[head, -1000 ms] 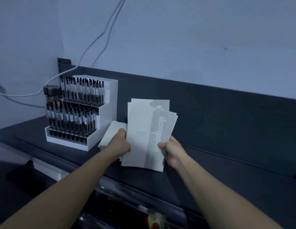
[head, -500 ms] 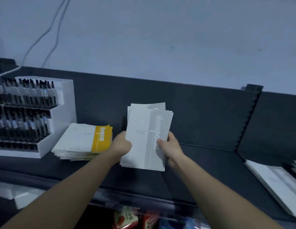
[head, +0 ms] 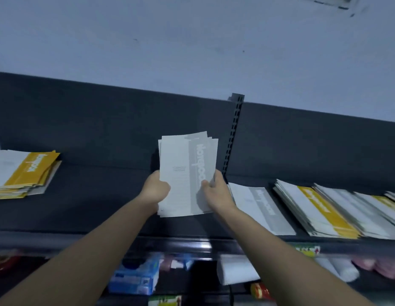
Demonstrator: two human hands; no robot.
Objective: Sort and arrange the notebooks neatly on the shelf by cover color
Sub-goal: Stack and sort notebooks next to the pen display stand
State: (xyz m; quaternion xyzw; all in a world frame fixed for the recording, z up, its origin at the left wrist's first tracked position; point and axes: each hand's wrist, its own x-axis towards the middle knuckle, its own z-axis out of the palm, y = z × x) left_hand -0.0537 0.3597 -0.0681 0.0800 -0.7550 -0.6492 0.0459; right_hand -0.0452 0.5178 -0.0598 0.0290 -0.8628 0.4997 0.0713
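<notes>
I hold a small stack of grey-striped white notebooks [head: 185,173] upright above the dark shelf [head: 92,208]. My left hand [head: 155,188] grips the stack's left edge and my right hand [head: 215,192] grips its right edge. A stack of yellow-striped notebooks [head: 26,173] lies flat on the shelf at the far left. Just right of my right hand lies a grey-striped notebook [head: 261,208]. Further right is a slanted row of yellow-striped notebooks [head: 317,210] and more mixed ones [head: 368,210], blurred.
A black slotted upright [head: 233,133] splits the shelf's dark back panel behind the held stack. Below the shelf's front edge, a lower level holds a blue packet [head: 137,277], a white box [head: 236,270] and other blurred goods.
The view has swung right: the pen display has left the frame, the yellow stack has slid to the far left, and the notebooks on the right have come into view. Both hands still hold the grey stack.
</notes>
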